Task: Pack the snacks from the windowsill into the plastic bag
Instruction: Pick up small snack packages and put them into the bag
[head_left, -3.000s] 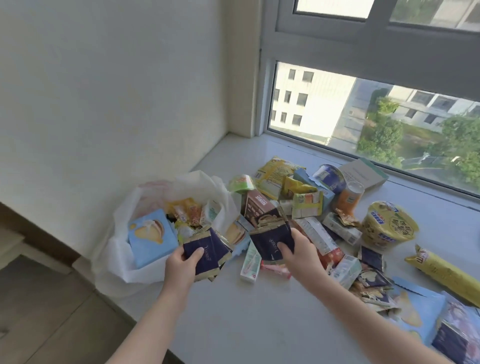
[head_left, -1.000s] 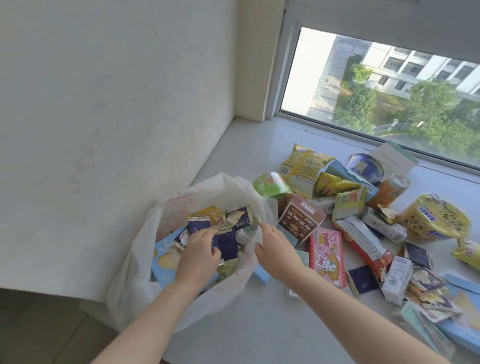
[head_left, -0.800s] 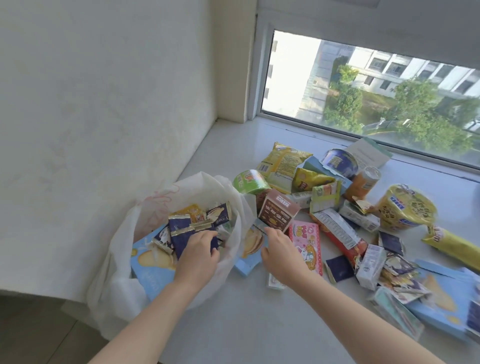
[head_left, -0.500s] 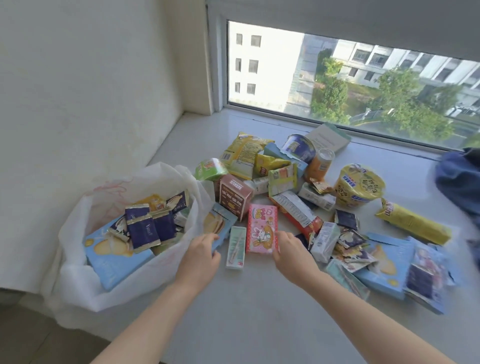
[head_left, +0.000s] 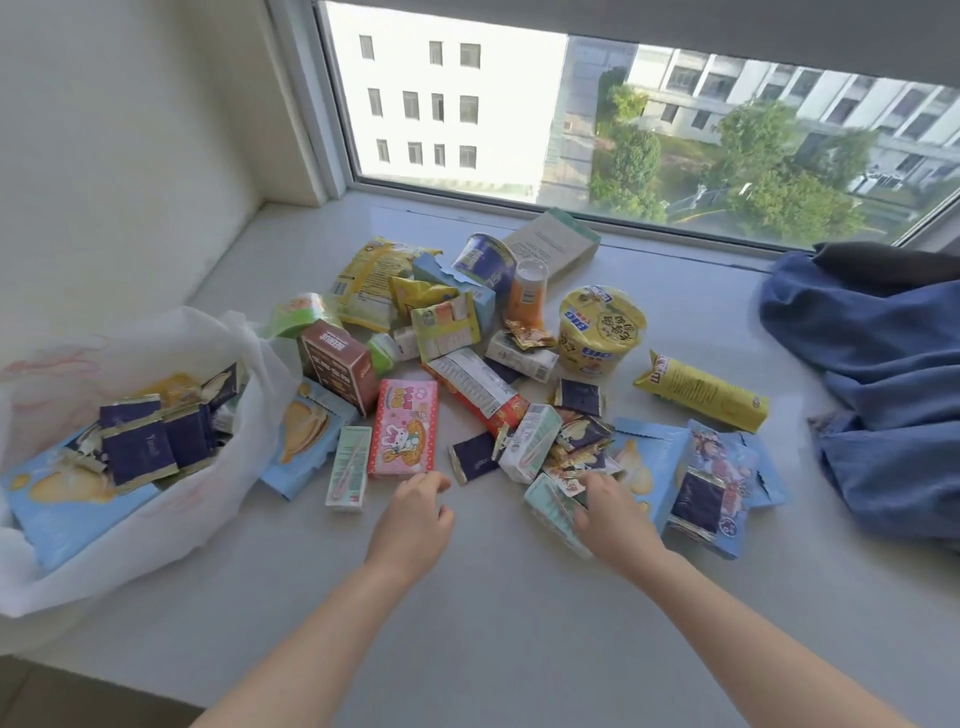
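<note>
Risk one: bag (head_left: 208, 525) slumps at the sill (head_left: 493, 623) edge, 9 o'clock of both grips, and is heaped high. A load dropped on its near side could, I judge, tip it off or spill sachets.

Risk two: wrappers (head_left: 576, 457) under right grip (head_left: 608, 512) are loose and slick, so a shallow pinch may shed some on the carry.

Left grip (head_left: 415, 519): fingers loosely curled, holding nothing, just short of pink box (head_left: 402, 434) at its 12 and dark sachet (head_left: 474, 457) at its 1.

Right grip: fingers bent down onto mint box (head_left: 550, 512) and wrappers; cannot tell if closed on them.

Unpacked snacks (head_left: 478, 384) spread from 11 to 2.
</note>
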